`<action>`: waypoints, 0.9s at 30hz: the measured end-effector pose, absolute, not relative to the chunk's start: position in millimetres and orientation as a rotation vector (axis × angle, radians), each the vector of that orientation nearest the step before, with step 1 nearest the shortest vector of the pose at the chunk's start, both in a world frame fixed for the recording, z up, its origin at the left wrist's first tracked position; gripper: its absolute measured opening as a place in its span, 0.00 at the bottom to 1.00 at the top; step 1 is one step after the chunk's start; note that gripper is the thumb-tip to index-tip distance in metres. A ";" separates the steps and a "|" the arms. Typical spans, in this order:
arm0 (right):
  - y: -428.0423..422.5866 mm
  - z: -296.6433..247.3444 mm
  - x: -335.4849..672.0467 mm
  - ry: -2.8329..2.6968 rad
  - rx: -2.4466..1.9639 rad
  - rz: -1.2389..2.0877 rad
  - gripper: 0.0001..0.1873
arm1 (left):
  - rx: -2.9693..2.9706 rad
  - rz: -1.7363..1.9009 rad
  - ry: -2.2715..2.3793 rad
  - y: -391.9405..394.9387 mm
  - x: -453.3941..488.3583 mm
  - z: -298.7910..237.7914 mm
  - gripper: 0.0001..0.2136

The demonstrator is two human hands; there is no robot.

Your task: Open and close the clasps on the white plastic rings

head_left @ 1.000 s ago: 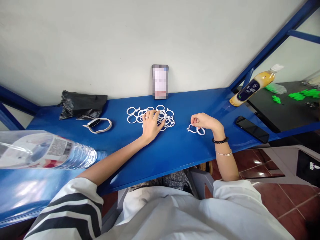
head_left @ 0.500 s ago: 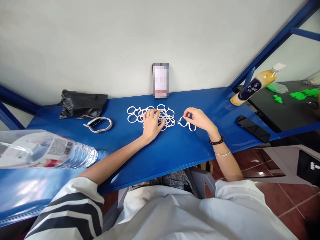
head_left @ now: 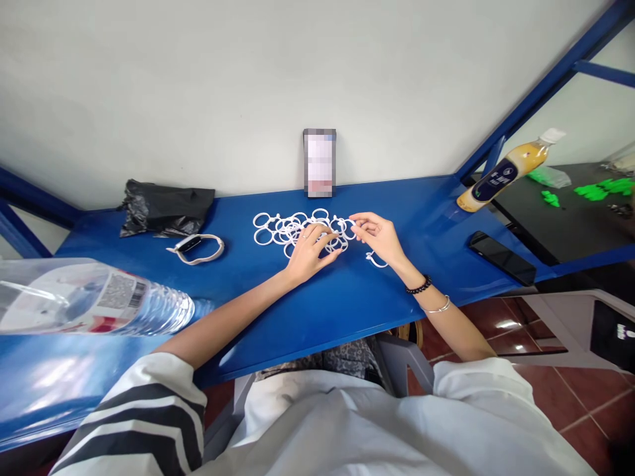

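Note:
A heap of thin white plastic rings with small tabs (head_left: 264,236) lies on the blue table. My left hand (head_left: 306,256) rests over the right part of this heap, fingers bent and thumb held apart from them. Its fingertips touch the rings and hide some of them. At the heap's right edge, my right hand (head_left: 381,239) pinches a white ring (head_left: 350,229) between thumb and fingers. Whether that ring is linked to others cannot be told. Another white ring (head_left: 378,264) lies partly under my right hand, its tab showing on the left.
A phone (head_left: 320,165) leans on the wall behind the heap. To the left are a black plastic bag (head_left: 166,208), a smartwatch (head_left: 213,254) and a large clear bottle (head_left: 119,297). On the right stand a yellow drink bottle (head_left: 506,173) and a dark phone (head_left: 502,256).
My right hand has moved left from the separate rings to the heap's right edge, where it pinches a ring. My left hand has shifted slightly right, with its fingers more bent.

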State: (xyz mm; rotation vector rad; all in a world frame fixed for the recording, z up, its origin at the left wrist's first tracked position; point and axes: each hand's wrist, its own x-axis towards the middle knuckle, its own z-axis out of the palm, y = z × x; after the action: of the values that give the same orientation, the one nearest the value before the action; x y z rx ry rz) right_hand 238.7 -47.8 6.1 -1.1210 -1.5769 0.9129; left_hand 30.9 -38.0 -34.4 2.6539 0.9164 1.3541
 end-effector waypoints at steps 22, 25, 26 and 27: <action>-57.0 -1.1 220.1 -1.517 -1.038 0.964 0.19 | 2.679 1.392 0.710 -38.4 31.0 -34.5 0.08; -52.3 -3.8 223.2 -1.498 -1.085 1.025 0.20 | 2.686 1.365 0.709 -39.2 31.4 -34.2 0.09; -51.3 -4.4 223.6 -1.493 -1.091 1.051 0.20 | 2.684 1.364 0.707 -39.3 31.4 -34.2 0.09; -50.6 -4.8 223.7 -1.486 -1.095 1.073 0.19 | 2.680 1.369 0.702 -39.4 31.3 -34.2 0.09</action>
State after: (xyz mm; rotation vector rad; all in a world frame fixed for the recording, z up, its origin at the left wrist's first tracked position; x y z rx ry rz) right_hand 223.7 -50.6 -4.8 -1.0949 -1.4860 1.0728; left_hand 31.3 -39.4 -34.2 2.6798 0.7025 1.3690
